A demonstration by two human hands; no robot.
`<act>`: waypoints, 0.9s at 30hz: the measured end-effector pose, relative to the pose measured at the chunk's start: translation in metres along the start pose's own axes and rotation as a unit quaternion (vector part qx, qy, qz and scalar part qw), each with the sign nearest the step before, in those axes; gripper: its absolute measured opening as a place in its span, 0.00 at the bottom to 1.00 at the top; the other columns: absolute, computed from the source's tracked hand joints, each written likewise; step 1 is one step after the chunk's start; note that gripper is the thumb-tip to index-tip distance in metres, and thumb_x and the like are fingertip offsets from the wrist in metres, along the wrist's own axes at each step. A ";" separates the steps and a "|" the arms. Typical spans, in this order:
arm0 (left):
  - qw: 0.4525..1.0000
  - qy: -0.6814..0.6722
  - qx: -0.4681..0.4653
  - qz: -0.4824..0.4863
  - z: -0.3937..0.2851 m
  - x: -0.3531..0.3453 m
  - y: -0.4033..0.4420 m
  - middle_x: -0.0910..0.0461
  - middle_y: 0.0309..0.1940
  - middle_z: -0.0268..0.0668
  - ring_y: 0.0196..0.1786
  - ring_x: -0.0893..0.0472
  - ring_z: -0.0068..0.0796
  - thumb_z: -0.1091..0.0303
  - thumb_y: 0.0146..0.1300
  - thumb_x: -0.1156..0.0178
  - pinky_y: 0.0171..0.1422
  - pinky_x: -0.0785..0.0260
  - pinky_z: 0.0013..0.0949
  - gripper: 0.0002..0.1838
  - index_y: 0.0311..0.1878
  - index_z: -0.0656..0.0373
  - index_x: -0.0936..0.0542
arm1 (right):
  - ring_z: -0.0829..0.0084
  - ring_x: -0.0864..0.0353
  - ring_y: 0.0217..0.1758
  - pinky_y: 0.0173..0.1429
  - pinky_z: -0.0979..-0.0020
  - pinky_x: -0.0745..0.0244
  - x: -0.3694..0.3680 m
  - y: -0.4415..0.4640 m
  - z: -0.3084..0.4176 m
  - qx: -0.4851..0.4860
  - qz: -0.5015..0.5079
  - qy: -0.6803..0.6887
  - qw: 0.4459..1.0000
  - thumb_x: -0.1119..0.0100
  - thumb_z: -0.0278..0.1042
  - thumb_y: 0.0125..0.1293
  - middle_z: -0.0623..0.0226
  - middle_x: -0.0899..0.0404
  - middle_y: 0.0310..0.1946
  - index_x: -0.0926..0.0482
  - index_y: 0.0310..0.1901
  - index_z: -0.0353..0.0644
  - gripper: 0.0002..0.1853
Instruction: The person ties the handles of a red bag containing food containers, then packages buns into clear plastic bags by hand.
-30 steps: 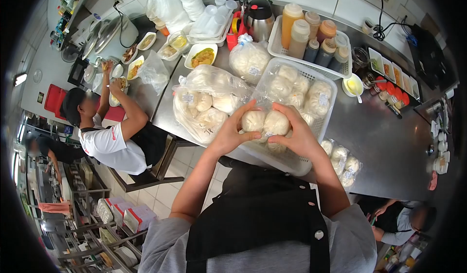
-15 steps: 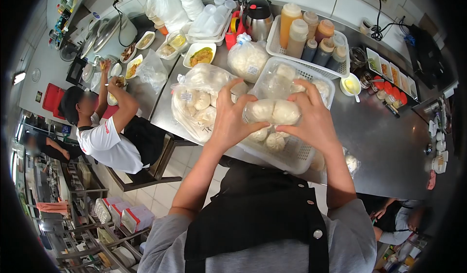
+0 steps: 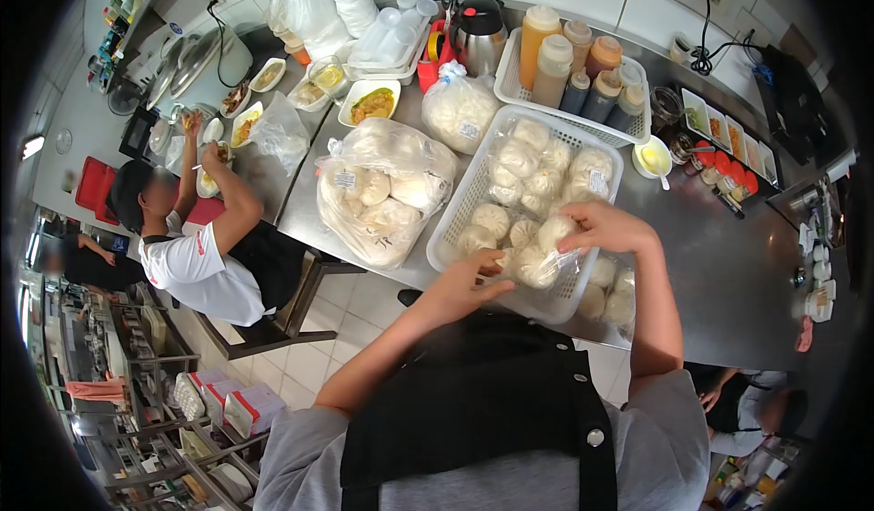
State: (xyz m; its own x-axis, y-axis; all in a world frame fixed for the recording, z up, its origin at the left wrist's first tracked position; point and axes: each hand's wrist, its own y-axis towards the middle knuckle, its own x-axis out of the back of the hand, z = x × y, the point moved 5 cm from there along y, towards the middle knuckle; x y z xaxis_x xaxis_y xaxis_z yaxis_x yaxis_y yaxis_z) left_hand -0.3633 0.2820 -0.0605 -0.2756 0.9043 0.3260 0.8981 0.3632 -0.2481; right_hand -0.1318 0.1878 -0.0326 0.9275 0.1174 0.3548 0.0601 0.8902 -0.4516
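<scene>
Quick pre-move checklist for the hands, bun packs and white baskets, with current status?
1. Right hand free: not ok, it holds a wrapped bun pack.
2. Left hand off the packs: cannot tell, its fingertips are right beside them.
3. Bun basket fully on the steel table: cannot tell, near end is at the edge.
4. Large bun bag outside that basket: ok.
5. Squeeze bottles upright in their own basket: ok.
6. Held pack's wrap intact: cannot tell.
</scene>
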 end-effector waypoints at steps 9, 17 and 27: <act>0.968 0.196 -0.092 -0.127 0.007 0.042 -0.034 0.19 0.53 0.39 0.61 0.22 0.40 0.67 0.61 0.33 0.68 0.32 0.44 0.17 0.54 0.55 0.19 | 0.49 0.22 0.54 0.55 0.57 0.28 -0.036 0.032 -0.037 -0.066 -0.047 -0.249 0.965 0.23 0.39 0.47 0.46 0.21 0.47 0.20 0.43 0.33 0.25; 0.933 0.305 -0.108 -0.154 0.038 0.017 -0.039 0.20 0.56 0.32 0.66 0.26 0.32 0.65 0.57 0.32 0.78 0.52 0.57 0.15 0.49 0.46 0.16 | 0.51 0.21 0.53 0.54 0.56 0.26 -0.052 0.049 -0.041 -0.028 -0.120 -0.426 0.896 0.28 0.31 0.48 0.44 0.21 0.46 0.17 0.34 0.30 0.14; 0.883 0.285 -0.104 -0.358 0.023 0.072 -0.068 0.25 0.60 0.38 0.71 0.32 0.43 0.71 0.62 0.37 0.76 0.51 0.57 0.12 0.49 0.53 0.18 | 0.54 0.23 0.55 0.59 0.60 0.28 -0.134 0.176 0.154 0.350 -0.056 -0.207 0.912 0.41 0.29 0.63 0.54 0.23 0.50 0.24 0.58 0.38 0.20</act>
State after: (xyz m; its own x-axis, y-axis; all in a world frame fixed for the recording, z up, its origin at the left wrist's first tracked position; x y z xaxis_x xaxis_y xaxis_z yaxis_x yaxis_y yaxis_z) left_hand -0.4522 0.3271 -0.0413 -0.6335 0.1779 0.7530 0.6236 0.6934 0.3608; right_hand -0.3027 0.3963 -0.0340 0.7030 0.0358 0.7103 -0.2381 0.9530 0.1876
